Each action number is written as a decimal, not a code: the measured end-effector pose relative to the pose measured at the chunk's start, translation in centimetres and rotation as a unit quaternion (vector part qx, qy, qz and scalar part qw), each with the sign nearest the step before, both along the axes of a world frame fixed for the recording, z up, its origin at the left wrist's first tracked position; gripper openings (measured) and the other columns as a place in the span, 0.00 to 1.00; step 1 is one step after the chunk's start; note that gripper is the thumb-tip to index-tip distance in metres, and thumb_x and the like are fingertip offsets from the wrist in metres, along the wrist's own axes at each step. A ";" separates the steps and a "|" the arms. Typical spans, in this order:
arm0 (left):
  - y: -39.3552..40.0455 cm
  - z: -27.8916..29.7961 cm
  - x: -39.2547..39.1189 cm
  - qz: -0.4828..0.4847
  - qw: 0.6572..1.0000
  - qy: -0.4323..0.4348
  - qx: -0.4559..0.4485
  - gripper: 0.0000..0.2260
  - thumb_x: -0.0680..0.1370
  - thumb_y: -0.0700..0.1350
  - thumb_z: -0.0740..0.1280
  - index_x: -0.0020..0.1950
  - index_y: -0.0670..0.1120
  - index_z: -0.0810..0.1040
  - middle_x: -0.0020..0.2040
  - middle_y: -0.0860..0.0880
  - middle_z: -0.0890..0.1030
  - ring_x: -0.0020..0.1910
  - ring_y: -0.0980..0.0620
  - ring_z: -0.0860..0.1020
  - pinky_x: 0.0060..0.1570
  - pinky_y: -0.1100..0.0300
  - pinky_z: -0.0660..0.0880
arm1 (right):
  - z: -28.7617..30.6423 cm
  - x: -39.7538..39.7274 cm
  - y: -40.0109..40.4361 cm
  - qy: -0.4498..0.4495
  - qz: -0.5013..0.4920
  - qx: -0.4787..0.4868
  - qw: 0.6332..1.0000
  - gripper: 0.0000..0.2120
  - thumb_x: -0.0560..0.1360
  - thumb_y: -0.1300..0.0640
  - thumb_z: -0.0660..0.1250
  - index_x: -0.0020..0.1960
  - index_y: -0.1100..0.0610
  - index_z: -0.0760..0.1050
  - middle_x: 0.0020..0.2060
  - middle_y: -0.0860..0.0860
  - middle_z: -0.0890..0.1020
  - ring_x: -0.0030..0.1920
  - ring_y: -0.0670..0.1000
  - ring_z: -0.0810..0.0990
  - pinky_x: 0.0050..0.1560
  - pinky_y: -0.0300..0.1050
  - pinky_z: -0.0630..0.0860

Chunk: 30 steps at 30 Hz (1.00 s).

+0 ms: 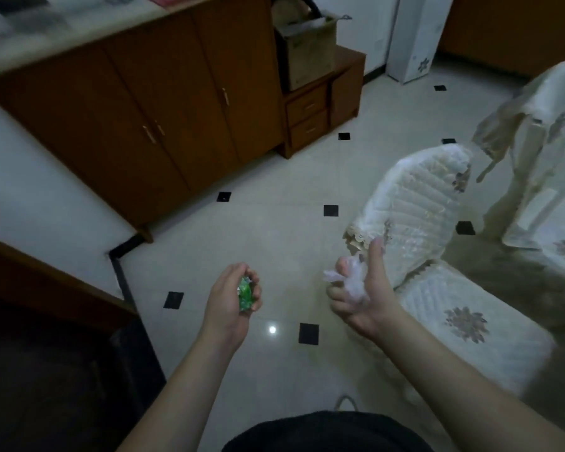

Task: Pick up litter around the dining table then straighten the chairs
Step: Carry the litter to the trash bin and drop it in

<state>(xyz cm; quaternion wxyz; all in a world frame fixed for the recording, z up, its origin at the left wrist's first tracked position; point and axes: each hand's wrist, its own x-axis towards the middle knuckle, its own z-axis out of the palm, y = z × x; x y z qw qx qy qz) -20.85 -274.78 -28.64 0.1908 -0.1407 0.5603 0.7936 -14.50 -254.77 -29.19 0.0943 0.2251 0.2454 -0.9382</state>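
My left hand is held over the tiled floor, its fingers curled round a crumpled green wrapper. To its right, my right hand holds a wad of clear, whitish plastic litter in curled fingers, thumb sticking up. Just right of that hand stands a dining chair in a cream quilted cover with a flower print on its seat. A second covered chair stands behind it at the right edge.
A brown wooden cabinet runs along the far left, with a low drawer unit bearing a cardboard box. Dark furniture fills the lower left. The pale tiled floor has small black squares.
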 end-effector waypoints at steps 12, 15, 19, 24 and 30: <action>-8.9 -2.6 -15.0 0.115 0.992 -0.046 0.032 0.08 0.78 0.43 0.62 0.39 0.46 0.71 0.35 0.48 0.74 0.27 0.53 0.70 0.21 0.63 0.61 | 2.4 -19.4 -8.7 -0.061 0.102 0.211 0.970 0.17 0.78 0.41 0.60 0.49 0.56 0.69 0.28 0.51 0.74 0.22 0.45 0.68 0.19 0.35 0.64; -11.2 -2.6 -19.8 0.116 0.992 -0.045 0.034 0.08 0.78 0.43 0.62 0.39 0.47 0.71 0.35 0.48 0.74 0.27 0.54 0.70 0.22 0.63 0.62 | 2.1 -24.9 -10.4 -0.049 0.106 0.213 0.970 0.21 0.76 0.37 0.60 0.39 0.55 0.68 0.23 0.50 0.69 0.18 0.44 0.61 0.17 0.35 0.55; -12.7 -1.6 -26.0 0.102 0.994 -0.042 0.021 0.08 0.79 0.43 0.61 0.40 0.47 0.71 0.34 0.48 0.74 0.26 0.54 0.69 0.21 0.63 0.62 | 1.5 -30.7 -11.2 -0.057 0.075 0.156 0.983 0.21 0.76 0.37 0.59 0.38 0.54 0.65 0.22 0.48 0.61 0.18 0.44 0.56 0.18 0.36 0.50; -10.6 -1.5 -33.5 0.049 0.997 -0.048 0.024 0.08 0.80 0.44 0.60 0.41 0.47 0.70 0.33 0.49 0.74 0.26 0.54 0.68 0.22 0.63 0.61 | -0.2 -34.6 -8.7 -0.026 0.030 0.134 0.990 0.21 0.72 0.45 0.68 0.58 0.56 0.72 0.29 0.47 0.62 0.23 0.42 0.57 0.21 0.33 0.54; -3.0 -3.2 -41.7 -0.014 0.996 -0.076 0.046 0.09 0.80 0.44 0.61 0.39 0.47 0.70 0.33 0.49 0.73 0.24 0.55 0.66 0.20 0.64 0.59 | -1.6 -38.8 -1.1 -0.032 0.017 0.233 0.972 0.08 0.75 0.55 0.68 0.53 0.57 0.77 0.36 0.48 0.76 0.30 0.42 0.69 0.29 0.30 0.67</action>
